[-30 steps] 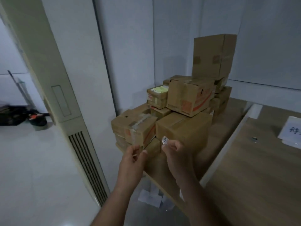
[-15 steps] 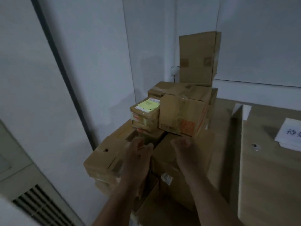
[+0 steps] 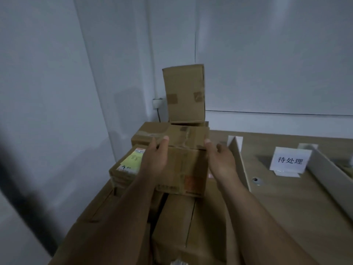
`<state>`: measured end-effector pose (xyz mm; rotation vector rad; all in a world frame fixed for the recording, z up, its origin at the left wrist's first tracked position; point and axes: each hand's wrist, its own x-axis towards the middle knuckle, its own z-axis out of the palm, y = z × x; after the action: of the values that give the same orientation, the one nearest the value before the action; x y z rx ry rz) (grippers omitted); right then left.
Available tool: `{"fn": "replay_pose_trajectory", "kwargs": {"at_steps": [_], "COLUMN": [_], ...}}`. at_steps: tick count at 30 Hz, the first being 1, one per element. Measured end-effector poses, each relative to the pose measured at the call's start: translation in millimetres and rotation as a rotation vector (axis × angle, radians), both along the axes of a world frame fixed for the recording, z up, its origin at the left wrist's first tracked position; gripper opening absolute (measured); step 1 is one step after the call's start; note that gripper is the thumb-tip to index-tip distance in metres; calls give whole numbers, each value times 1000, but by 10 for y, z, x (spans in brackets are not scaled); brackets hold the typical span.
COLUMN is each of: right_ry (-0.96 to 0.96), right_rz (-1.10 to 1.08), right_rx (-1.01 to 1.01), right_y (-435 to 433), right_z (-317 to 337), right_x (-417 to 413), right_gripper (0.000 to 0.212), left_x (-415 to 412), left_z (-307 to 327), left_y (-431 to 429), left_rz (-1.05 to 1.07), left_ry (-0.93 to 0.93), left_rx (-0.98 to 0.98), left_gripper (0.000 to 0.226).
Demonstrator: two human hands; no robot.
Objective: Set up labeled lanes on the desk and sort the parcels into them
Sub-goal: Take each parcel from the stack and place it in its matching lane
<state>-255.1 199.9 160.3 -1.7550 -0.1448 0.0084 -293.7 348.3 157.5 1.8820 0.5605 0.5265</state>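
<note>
**Both hands clamped on one parcel in the pile**

The wooden desk (image 3: 286, 217) takes up the whole right side, and the pile of cardboard parcels (image 3: 177, 226) sits at its left end, against the wall corner. A tall box (image 3: 184, 92) stands upright at the very top of the pile.

The middle parcel (image 3: 183, 169) is just below and in front of that box, resting on the lower boxes. Both bare forearms reach straight out to it. The left hand (image 3: 154, 161) is pressed flat to its left side with the thumb hooked over the top edge. The right hand (image 3: 221, 161) does the same on the right side, thumb on the top corner and fingers loosely curled. So the parcel is squeezed between the two palms.

A white divider (image 3: 241, 163) runs down the desk just right of the right hand. Beyond it stands a white sign (image 3: 290, 160) reading 待处理. A box just left of the left hand has a yellow label (image 3: 131, 161), too blurry to read. The orange print on the held parcel's front is blurry as well.
</note>
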Motion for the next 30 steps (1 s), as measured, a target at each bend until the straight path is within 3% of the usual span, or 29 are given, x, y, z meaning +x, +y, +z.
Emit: {"fn": "replay_pose_trajectory", "kwargs": {"at_steps": [3,7,14,15,18,19,22,25,29,30], "right_ry": [-5,30,33,29,20,19,-21,-42,47,48], "right_rz": [-10,-53,-44,-46,-5,21,82,105,112,108], "right_rx": [-76,-114,91,137,197,204,174,139,126,131], "right_y": [68,1,-272,-297,-350,-361,-377,-387,-411,-405], "right_z": [-40,-89,-19,-18,-19,-15,-3,30,74,96], "right_x": [102,102,-55,-90,-233,-282,-345,-395,-401,-393], "right_gripper": [35,29,21,23,18,21,42,48,110,116], "left_x": [121,124,-89,-127,-244,-272,-380,-423,-454,-480], "left_z": [-45,-44,28,39,69,65,98,82,93,125], "left_y": [30,19,-66,-80,-132,-136,-175,-157,-152,-169], "left_rz": [24,70,-28,-30,-65,-80,-138,-132,-137,-144], "left_ry": [15,16,-65,-82,-126,-137,-138,-129,-110,-116], "left_rx": [-25,-107,-247,-267,-275,-267,-221,-283,-412,-421], "left_gripper": [59,60,25,28,73,78,73,94,109,109]}}
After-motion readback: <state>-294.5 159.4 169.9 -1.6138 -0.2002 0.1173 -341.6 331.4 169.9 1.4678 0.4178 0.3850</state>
